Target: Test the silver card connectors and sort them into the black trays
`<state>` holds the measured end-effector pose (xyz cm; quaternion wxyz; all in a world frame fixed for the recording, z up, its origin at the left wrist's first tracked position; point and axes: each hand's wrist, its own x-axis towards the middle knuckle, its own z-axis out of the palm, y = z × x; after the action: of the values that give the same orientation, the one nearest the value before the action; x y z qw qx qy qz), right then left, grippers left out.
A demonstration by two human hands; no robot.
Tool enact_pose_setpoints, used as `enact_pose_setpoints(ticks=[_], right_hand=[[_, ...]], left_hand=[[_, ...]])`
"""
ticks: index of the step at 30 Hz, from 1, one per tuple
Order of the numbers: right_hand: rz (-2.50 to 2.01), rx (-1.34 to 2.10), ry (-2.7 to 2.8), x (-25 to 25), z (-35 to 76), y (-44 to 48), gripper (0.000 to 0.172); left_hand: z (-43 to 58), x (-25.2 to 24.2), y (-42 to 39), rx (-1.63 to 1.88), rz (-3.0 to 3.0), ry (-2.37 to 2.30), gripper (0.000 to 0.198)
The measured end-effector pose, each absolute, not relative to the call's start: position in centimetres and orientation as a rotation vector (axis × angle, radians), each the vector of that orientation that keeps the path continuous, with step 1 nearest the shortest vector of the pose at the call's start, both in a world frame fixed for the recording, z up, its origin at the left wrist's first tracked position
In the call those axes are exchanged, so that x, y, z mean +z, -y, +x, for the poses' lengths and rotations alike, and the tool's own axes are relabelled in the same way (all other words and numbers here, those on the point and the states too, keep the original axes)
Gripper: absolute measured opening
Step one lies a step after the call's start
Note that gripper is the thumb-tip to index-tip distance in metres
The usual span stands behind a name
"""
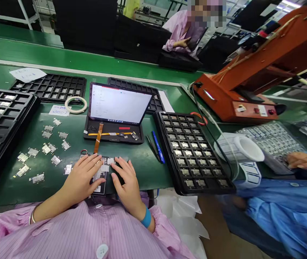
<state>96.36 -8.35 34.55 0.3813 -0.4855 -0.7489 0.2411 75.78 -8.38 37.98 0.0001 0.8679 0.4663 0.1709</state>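
A dark flat board (98,191) lies at the table's front edge, below an open screen unit (119,104) that shows a white display. An orange ribbon cable (98,138) runs from the unit down to the board. My left hand (83,176) rests over the board's left part, fingers spread, covering some of it. At the board's right side, my right hand (128,183) has its fingers apart, with the index fingertip close to a small silver module (110,161). Neither hand grips anything visible. Several small metal modules (55,160) lie scattered to the left.
Black trays of modules stand at left (5,126) and right (193,154). Tweezers (152,147) and a blue pen (158,146) lie between unit and right tray. A tape roll (76,105), orange machine (250,79) and white roll (239,148) are farther off. A co-worker's hand (306,160) is at right.
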Motion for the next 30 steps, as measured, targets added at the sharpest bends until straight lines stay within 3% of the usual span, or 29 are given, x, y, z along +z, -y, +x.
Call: enact_pose_setpoints(ticks=[23, 26, 30], right_hand=[[-1.219, 0.723, 1.848, 35.4, 96.6, 8.0, 0.030], [-1.242, 0.927, 1.647, 36.7, 96.9, 7.8, 0.028], [-1.145, 1.704, 1.167, 38.0, 96.7, 7.5, 0.036]], left_hand=[[75.8, 37.9, 8.3, 0.577, 2.656, -1.466, 0.043], [75.8, 37.9, 8.3, 0.602, 2.635, -1.459, 0.044], [75.7, 37.8, 8.2, 0.595, 2.628, -1.467, 0.044]])
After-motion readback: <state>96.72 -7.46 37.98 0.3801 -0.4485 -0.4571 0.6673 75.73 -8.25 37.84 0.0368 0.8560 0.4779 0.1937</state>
